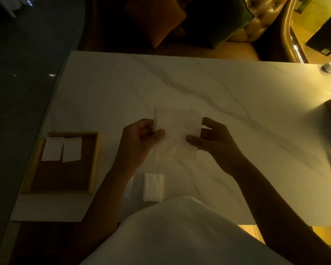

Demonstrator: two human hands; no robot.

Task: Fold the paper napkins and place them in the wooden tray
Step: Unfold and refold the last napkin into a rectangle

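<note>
— Napkin [177, 133] first: where is it?

— Held up over the pale marble surface [237, 96], between both hands. The left hand [139, 139] pinches its left edge, thumb on the near face; the right hand [211, 140] pinches the right edge the same way. Each grip is clamped on the paper, none of it resting on the surface as far as I can tell.

— Which way does it run?

— Its long axis runs away from the person, near to far, with the far left corner curling up slightly. So the next crease, I judge, would bring one side edge across to the other.

— And the wooden tray [95, 161]?

— Off to the left, just beside the left forearm. Two folded napkins [62, 149] already lie side by side at its far end; the near part is bare. The left hand is clearly the nearer one for the drop.

— Anything else waiting?

— A small stack of napkins [153, 187] near the person's body, between the arms, below the held sheet
</note>
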